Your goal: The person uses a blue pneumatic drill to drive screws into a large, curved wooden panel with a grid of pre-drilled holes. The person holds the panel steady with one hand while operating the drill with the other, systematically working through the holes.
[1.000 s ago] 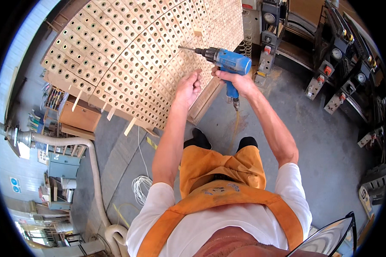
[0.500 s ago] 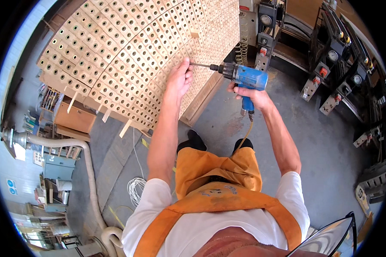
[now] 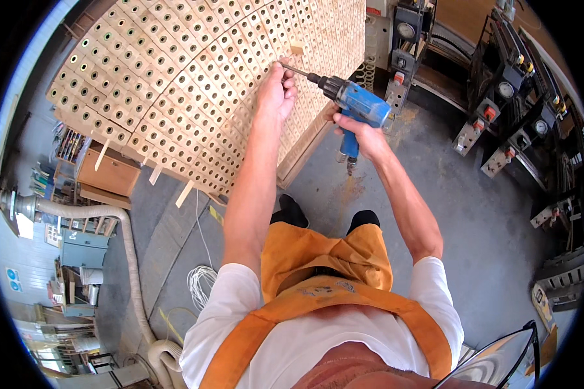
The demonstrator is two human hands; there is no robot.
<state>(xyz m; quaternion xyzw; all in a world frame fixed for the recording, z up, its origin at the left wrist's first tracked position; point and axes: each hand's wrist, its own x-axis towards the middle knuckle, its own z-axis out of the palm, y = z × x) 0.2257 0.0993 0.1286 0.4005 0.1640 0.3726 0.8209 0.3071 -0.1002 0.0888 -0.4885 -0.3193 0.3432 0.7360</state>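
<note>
Both hands have risen since the earlier frame, carrying the blue drill (image 3: 359,107) higher against the wooden block panel (image 3: 194,84). Right hand (image 3: 360,133) grips the drill's handle, fingers closed around it. Left hand (image 3: 276,91) rests on the panel, fingers curled beside the drill bit (image 3: 295,70), whose tip meets the wood near a protruding small wooden block (image 3: 298,47).

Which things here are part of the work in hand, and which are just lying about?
In use: blue drill in the right hand; left hand steadying its bit on the perforated wooden panel.

Lying about: dust hose, white cable coil, gauge units.
</note>
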